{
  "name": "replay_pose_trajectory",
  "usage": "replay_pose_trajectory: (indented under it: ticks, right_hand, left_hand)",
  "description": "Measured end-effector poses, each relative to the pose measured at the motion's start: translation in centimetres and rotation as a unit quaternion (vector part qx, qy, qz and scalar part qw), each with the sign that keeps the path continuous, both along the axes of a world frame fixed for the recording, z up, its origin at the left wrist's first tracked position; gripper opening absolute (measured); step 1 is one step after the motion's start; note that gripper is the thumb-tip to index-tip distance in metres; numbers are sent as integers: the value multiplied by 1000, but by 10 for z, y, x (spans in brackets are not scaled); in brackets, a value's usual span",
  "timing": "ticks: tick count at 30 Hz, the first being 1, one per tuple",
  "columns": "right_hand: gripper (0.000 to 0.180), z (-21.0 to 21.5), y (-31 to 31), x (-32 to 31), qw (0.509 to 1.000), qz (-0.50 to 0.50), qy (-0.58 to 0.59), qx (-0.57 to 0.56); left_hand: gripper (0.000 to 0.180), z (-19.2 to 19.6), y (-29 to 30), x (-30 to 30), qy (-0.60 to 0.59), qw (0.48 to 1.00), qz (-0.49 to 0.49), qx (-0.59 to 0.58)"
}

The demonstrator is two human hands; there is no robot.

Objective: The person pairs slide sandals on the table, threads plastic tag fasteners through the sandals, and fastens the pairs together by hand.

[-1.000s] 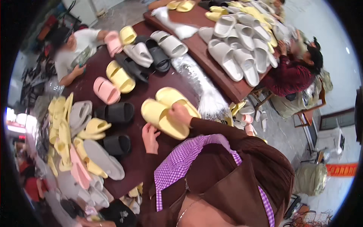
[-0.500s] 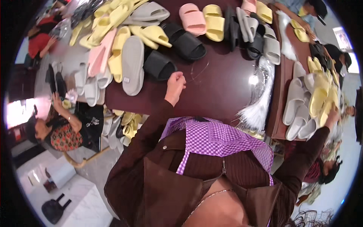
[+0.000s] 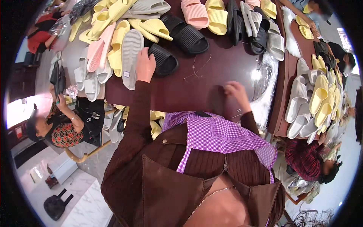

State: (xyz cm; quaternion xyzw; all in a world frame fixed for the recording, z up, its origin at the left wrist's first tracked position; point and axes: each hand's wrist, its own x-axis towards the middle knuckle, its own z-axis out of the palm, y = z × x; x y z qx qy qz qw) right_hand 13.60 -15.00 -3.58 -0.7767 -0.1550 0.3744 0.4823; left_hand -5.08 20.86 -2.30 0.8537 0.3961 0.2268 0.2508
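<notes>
My left hand (image 3: 145,66) is at the right side of a grey slipper (image 3: 131,60), its fingers closed over the edge. That slipper shows its flat sole with a small white label near the heel. Just right of this hand lies a black ribbed slipper (image 3: 163,60), with another black slipper (image 3: 187,36) behind it. My right hand (image 3: 237,94) hovers over the dark red table (image 3: 189,92), smeared by motion; whether its fingers hold anything does not show. Thin clear strands (image 3: 196,68) lie on the tabletop between the hands.
Yellow (image 3: 217,19), pink (image 3: 194,15) and grey slippers line the far side. Clear plastic wrapping (image 3: 264,87) lies at the table's right. Beyond it, a brown box (image 3: 281,113) bears grey and yellow slippers (image 3: 321,96). Another person (image 3: 64,128) handles dark slippers at left.
My left hand has moved left onto the grey slipper, which has tilted slightly. My right hand has come from the yellow slippers at right to above the table. The person at left has lifted dark slippers.
</notes>
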Motion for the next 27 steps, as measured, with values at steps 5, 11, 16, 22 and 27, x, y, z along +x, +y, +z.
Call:
replay_pose_trajectory:
  ticks: [5,11,16,22,27]
  right_hand:
    - [26,-9,58,-44,985,157,52,43]
    - [31,-9,81,-51,981,166,39,98]
    - [35,-24,64,-49,991,59,62,103]
    - [33,6,-10,-37,972,-141,167,87]
    - [35,14,-73,-22,950,-225,178,125]
  left_hand:
    - [38,-13,5,-6,0,1000,-17,-5]
    - [35,-10,-35,5,-25,989,-91,-115]
    - [34,-8,-123,14,-97,968,-183,-144]
    - [31,-2,-162,11,-180,826,-266,-463]
    - [29,-31,-141,3,-86,877,-161,-445]
